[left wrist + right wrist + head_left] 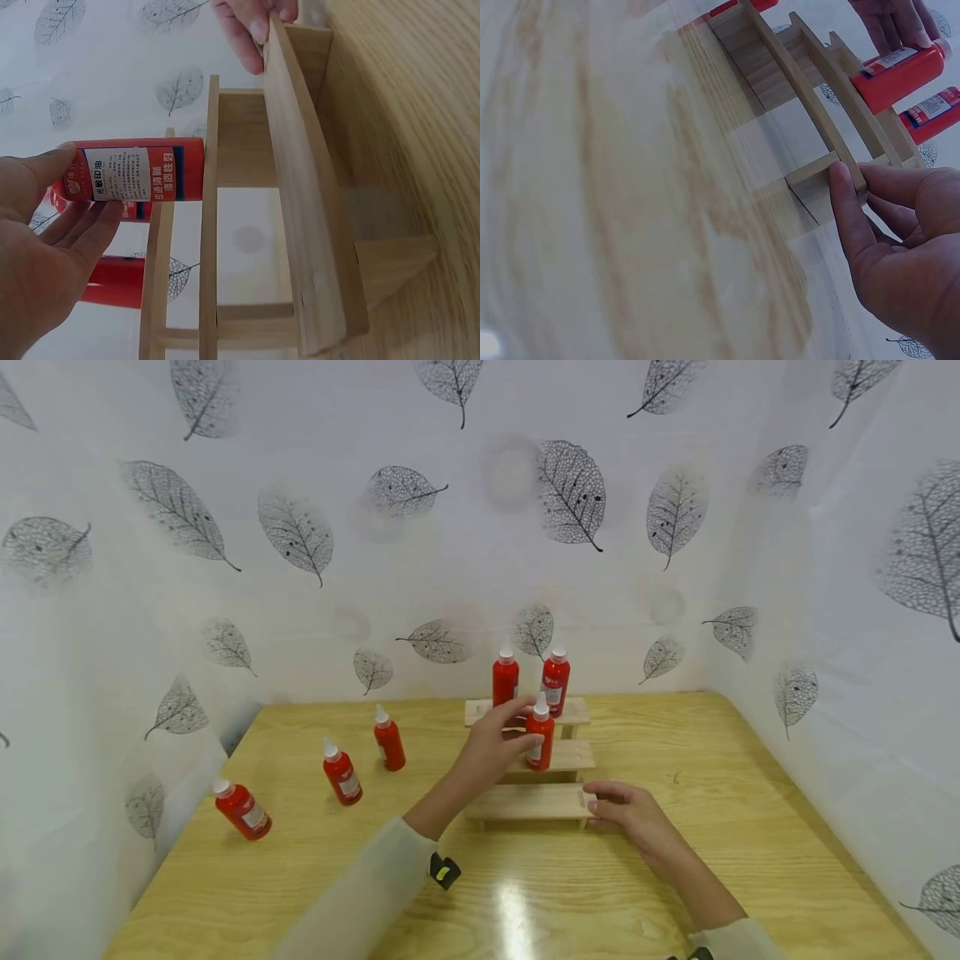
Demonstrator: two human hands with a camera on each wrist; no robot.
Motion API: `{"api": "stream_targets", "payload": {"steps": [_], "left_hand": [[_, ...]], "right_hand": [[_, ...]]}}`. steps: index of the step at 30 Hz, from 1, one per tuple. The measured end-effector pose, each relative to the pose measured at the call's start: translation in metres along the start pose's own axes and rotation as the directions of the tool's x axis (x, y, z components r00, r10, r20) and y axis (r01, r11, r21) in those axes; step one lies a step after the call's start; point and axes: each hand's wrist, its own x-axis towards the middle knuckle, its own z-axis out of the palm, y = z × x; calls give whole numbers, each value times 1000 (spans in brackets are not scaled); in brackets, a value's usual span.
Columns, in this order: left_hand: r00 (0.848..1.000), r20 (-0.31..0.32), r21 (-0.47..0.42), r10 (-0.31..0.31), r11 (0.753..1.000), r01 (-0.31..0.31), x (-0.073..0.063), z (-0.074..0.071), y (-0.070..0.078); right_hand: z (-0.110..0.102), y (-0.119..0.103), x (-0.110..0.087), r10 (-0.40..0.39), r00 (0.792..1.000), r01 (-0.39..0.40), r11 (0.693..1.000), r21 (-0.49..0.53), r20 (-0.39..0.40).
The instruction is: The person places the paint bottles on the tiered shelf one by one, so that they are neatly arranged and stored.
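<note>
A stepped wooden rack (525, 802) with three tiers stands on the table. My left hand (497, 745) grips a red ink bottle (539, 745) with a white nozzle cap, upright at the right part of the middle tier. In the left wrist view this bottle (139, 171) has its base at the tier's board, and the thumb and fingers pinch its upper part. My right hand (630, 814) pinches the right end of the lowest tier between thumb and fingers. Two more red bottles, one at the left (506, 678) and one at the right (555, 682), stand on the top tier.
Left of the rack, three red bottles stand apart on the wooden table (675, 877): a near one (243, 810), a middle one (342, 774) and a far one (390, 742). A white leaf-patterned curtain (465, 568) encloses the table's back and sides.
</note>
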Motion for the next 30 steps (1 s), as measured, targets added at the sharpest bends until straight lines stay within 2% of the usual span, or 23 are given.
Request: {"api": "stream_targets", "payload": {"steps": [8,13,18,25,30], "left_hand": [[999,21,35,32,999,-32,17,15,4],[998,50,27,49,998,-51,22,20,6],[997,54,41,51,998,-54,23,23,6],[998,39,32,42,999,-44,19,21,4],[1000,-2,35,31,999,-31,1,8,1]], "right_hand": [[-1,0,-1,4,1000,-4,1000,-20,7],[-1,1,-1,4,1000,-4,1000,-17,5],[-1,3,1,3,1000,-3,1000,-5,7],[0,3,2,-3,1000,3,1000,8,12],[1,3,2,5,1000,-5,1000,8,4]]}}
